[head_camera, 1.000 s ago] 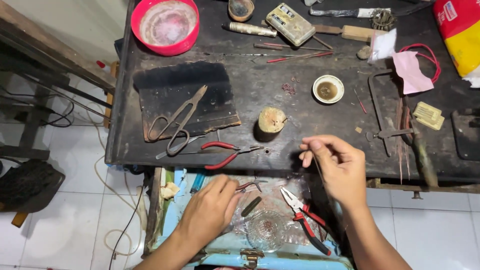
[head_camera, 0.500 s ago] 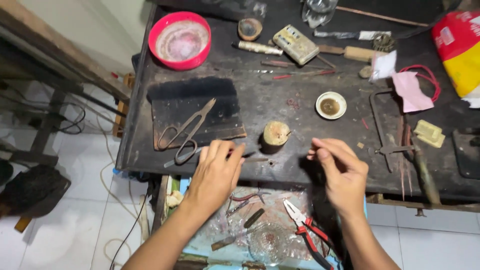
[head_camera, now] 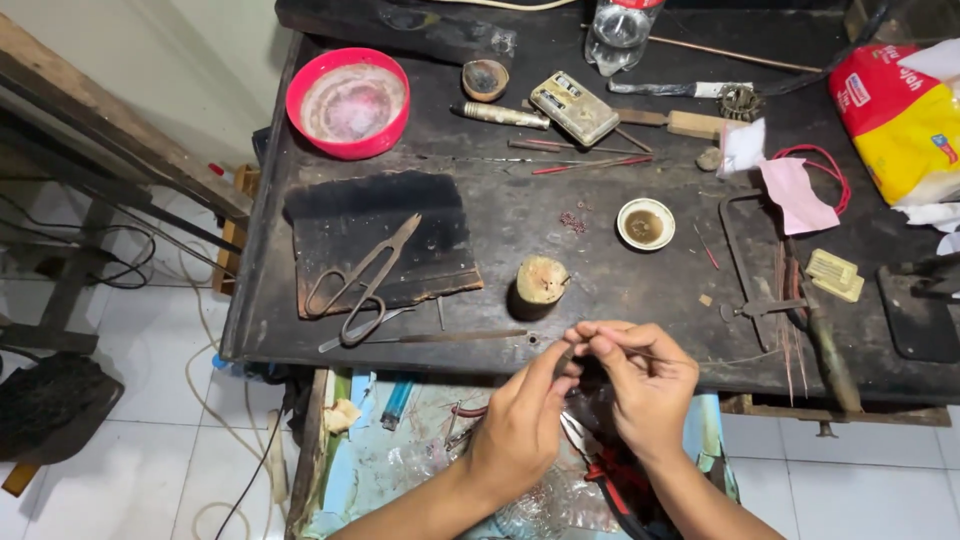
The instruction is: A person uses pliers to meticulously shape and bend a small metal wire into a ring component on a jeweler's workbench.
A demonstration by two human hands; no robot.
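Observation:
My left hand (head_camera: 520, 425) and right hand (head_camera: 648, 385) meet fingertip to fingertip just over the front edge of the dark workbench (head_camera: 500, 215). The left hand is closed around red-handled pliers (head_camera: 566, 357); only the dark tip shows, and a bit of red handle by the wrist. My right hand pinches a thin wire (head_camera: 722, 361) that trails off to the right. A small wooden stump (head_camera: 541, 280) stands just behind the hands. Below them is an open light-blue drawer (head_camera: 365, 465) holding a second pair of red-handled pliers (head_camera: 605, 470), partly hidden.
Large metal shears (head_camera: 362, 282) lie on a dark mat (head_camera: 385, 225) at the left. A pink bowl (head_camera: 347, 103), a metal box (head_camera: 573, 107) and a plastic bottle (head_camera: 620, 25) stand at the back. A small white dish (head_camera: 645, 222), pink cloth (head_camera: 795, 195), saw frame (head_camera: 760, 285) and yellow bag (head_camera: 900, 110) lie to the right.
My left hand rose from the drawer to the bench edge, took the red-handled pliers lying there, and came over to my right hand. The camera view tilted nearer to the bench.

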